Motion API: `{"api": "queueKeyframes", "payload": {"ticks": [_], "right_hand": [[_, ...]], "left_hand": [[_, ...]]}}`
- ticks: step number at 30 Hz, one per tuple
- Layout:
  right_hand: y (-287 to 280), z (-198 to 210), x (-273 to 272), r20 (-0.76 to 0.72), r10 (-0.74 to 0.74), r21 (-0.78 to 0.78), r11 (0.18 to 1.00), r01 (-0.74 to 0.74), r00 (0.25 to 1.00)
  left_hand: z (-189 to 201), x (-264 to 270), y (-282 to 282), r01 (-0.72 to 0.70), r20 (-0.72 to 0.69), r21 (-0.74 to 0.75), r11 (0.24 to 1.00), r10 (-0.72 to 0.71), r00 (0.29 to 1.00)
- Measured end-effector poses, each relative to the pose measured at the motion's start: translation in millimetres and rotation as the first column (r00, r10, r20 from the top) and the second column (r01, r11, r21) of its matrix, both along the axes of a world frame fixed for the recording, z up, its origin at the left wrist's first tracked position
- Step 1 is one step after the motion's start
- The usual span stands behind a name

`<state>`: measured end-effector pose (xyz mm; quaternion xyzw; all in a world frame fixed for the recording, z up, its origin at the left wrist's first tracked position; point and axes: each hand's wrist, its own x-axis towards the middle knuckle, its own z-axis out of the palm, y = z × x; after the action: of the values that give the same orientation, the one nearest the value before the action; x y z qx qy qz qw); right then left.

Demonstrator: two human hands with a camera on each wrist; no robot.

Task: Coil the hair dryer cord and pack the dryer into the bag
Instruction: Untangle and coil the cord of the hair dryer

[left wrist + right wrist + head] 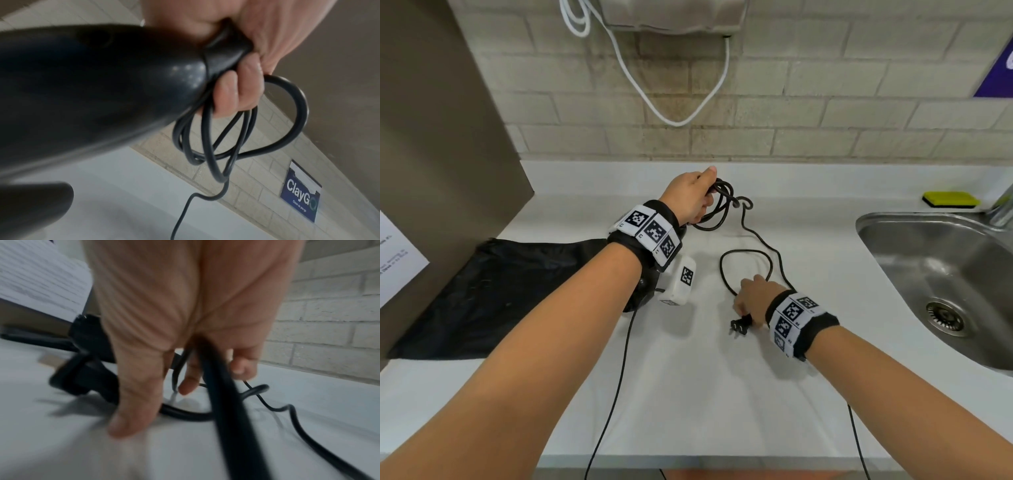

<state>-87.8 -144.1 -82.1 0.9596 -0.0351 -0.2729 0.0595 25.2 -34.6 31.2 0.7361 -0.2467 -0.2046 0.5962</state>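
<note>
left hand (pixel 690 195) fingers (pixel 228 95) curled tight round dryer (pixel 92 91) handle plus cord (pixel 753 240) loops; right hand (pixel 753 298) fingers (pixel 135 395) pinching cord by plug (pixel 739 325), low over bench (pixel 688 394).

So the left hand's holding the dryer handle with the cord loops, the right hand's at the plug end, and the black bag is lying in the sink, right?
Not the bag: the head view shows it lying flat on the counter at the left, away from the sink. The rest holds.
</note>
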Motion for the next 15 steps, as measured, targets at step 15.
{"api": "queueKeyframes", "payload": {"ticks": [15], "right_hand": [[23, 81, 23, 0.537, -0.543, 0.789, 0.594, -0.156, 0.645]], "left_hand": [[14, 3, 19, -0.023, 0.051, -0.085, 0.996, 0.028, 0.998]]}}
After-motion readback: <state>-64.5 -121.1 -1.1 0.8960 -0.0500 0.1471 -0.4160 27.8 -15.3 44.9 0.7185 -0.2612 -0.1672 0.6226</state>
